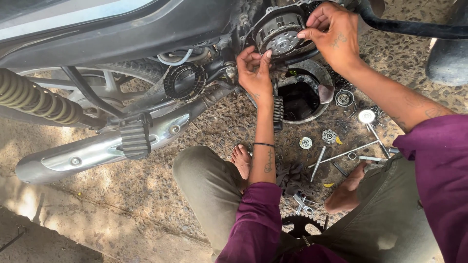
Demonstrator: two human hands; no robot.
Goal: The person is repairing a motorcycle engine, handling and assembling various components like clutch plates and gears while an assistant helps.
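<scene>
Purple sleeves [258,219] and olive-green trousers [209,185] sit closest to the lens, with a bare foot [241,159] tucked on the speckled stone ground [161,195].

Fingertips first: the right hand [334,36] presses its thumb and forefinger against the hub of the round grey metal clutch assembly [280,34], the other fingers curled over its upper rim. The left hand [254,73] is cupped just below and to the side, fingers bent inward and touching the clutch's lower edge; whether it pinches a small part there I cannot tell. The clutch itself sits in the open side of the dark motorcycle engine [234,29], above a round black drain pan [304,97] holding dark oil.

Outward from the hands, loose parts are scattered: a shiny round metal washer [305,142], a small toothed silver disc [329,136], long steel rods and a socket wrench [348,152], a black chain sprocket [298,225] near the knee, and a dark greasy rag [291,176]. A chrome exhaust pipe [97,148] runs off to the side.

Risks, as I judge them: oily fingers could slip and let the clutch or a small fastener drop into the pan. Grit from the ground could cling to the loose parts, and a shifting knee could scatter them.
</scene>
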